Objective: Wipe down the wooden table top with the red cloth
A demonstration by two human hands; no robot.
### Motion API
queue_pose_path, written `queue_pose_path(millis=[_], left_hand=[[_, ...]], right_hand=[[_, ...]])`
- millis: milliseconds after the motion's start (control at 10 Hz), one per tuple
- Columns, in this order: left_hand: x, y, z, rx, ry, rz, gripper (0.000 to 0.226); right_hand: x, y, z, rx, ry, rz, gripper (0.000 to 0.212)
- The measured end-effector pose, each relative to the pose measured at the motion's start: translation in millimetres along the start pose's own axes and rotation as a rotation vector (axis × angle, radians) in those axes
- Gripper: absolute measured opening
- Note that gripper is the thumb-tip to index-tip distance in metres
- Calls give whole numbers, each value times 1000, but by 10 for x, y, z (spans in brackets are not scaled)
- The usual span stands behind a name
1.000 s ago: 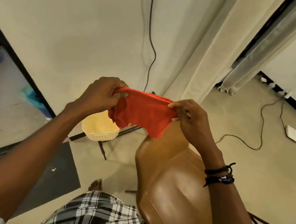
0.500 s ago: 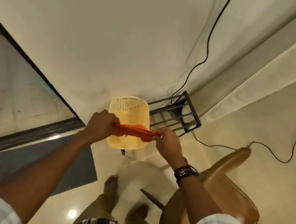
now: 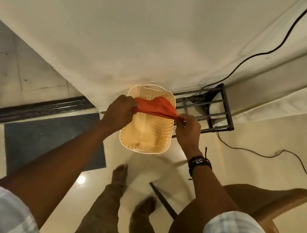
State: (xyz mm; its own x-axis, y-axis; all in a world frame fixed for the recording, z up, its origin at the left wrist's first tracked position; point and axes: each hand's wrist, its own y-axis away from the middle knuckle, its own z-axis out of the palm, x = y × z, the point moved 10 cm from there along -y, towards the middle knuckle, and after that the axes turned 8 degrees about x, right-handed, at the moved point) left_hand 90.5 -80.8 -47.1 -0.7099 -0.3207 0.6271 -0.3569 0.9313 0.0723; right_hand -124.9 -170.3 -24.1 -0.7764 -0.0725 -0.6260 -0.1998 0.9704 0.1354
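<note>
Both hands hold the red cloth (image 3: 155, 106) stretched between them over a pale yellow perforated plastic basket (image 3: 166, 135) that stands on the floor. My left hand (image 3: 119, 111) pinches the cloth's left end, my right hand (image 3: 187, 129) its right end. The cloth's far part sags toward the basket's back rim. A brown wooden top (image 3: 258, 200) shows at the lower right, partly hidden by my right arm.
A black metal rack (image 3: 215, 112) stands right of the basket against a white curtain. A black cable (image 3: 261, 154) trails over the tiled floor at the right. A dark mat (image 3: 47, 141) lies at the left. My bare feet (image 3: 120, 172) stand below the basket.
The view has tipped down from the wooden top toward the floor. Both hands carried the cloth down and now hold it over the basket, closer than half a second ago.
</note>
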Motion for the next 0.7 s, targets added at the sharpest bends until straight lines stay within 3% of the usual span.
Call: queue_pose_path(millis=[100, 200, 300, 500, 700], left_hand=[[-151, 103, 239, -106, -109, 39, 20], [-285, 412, 492, -314, -282, 81, 27], [-326, 778, 640, -468, -360, 54, 44], [82, 1136, 718, -517, -426, 115, 55], [753, 1252, 668, -469, -487, 187, 58]], right_hand=[[123, 126, 178, -100, 53, -7, 19], [398, 408, 463, -364, 237, 17, 31], [553, 663, 536, -499, 364, 31, 47], [557, 887, 265, -576, 616, 7, 69], [535, 976, -327, -457, 755, -7, 70]])
